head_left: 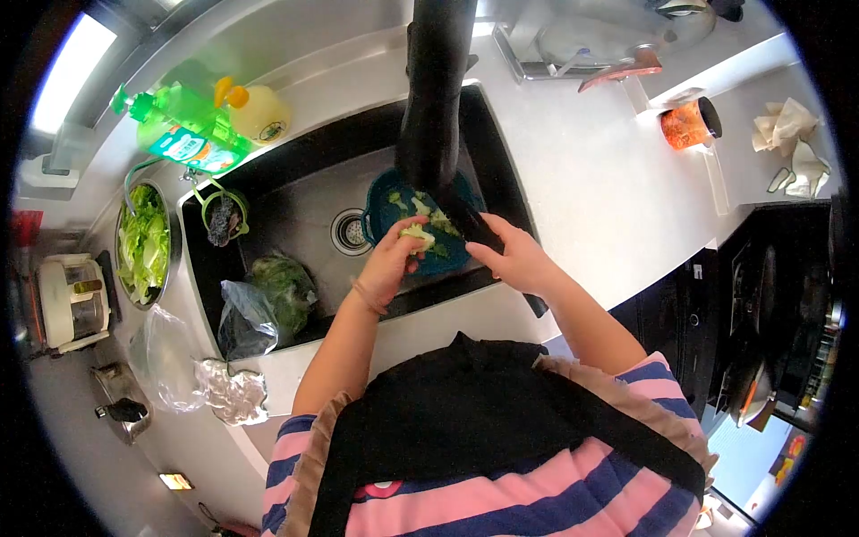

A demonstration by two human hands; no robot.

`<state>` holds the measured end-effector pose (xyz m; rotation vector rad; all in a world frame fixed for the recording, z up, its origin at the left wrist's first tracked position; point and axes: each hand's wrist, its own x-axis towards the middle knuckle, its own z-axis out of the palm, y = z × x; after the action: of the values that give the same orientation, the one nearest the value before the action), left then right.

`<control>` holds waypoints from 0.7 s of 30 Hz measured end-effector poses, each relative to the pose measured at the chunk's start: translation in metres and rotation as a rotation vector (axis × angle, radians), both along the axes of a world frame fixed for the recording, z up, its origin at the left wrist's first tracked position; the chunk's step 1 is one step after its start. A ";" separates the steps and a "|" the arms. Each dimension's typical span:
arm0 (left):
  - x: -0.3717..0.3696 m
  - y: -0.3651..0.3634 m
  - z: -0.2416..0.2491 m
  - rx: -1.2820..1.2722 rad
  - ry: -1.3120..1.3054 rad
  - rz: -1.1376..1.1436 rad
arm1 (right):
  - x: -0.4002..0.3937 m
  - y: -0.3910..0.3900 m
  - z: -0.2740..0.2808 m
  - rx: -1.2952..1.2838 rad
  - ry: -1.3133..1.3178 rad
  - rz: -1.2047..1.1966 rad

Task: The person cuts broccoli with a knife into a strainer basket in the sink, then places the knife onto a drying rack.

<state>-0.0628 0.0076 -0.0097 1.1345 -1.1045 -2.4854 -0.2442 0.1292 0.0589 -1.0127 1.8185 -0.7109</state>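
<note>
Over the teal basket (371, 201) in the sink, my left hand (394, 255) pinches a pale green broccoli piece (417, 235) between thumb and fingers. My right hand (508, 252) is closed on a long black knife (467, 222). Its dark blade slants over the basket toward the faucet, and its handle end shows below the palm. Several light green pieces (440, 221) lie in the basket. The black faucet (431, 107) comes down from the top of the view and hides part of the basket.
A bagged dark green vegetable (284, 291) lies at the sink's left, below a small green strainer (224, 215). A bowl of leafy greens (143, 242) stands left of the sink. Soap bottles (192, 134) stand behind it. A jar (689, 123) is at the right.
</note>
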 end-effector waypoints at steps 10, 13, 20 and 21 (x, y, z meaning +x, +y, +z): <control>-0.002 0.005 0.000 0.056 0.075 -0.004 | 0.019 -0.012 -0.015 -0.009 -0.231 -0.067; 0.001 0.001 0.001 0.160 0.136 -0.021 | 0.020 -0.016 -0.016 0.017 -0.245 -0.120; 0.004 -0.012 -0.026 -0.197 -0.279 -0.161 | 0.006 -0.007 -0.005 0.017 -0.160 -0.179; 0.007 -0.018 -0.044 -0.265 -0.363 -0.200 | 0.004 -0.004 -0.006 0.009 -0.168 -0.203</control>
<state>-0.0562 -0.0107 -0.0539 1.4908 -1.6623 -2.2259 -0.2404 0.1248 0.0528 -0.7455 1.7904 -0.8823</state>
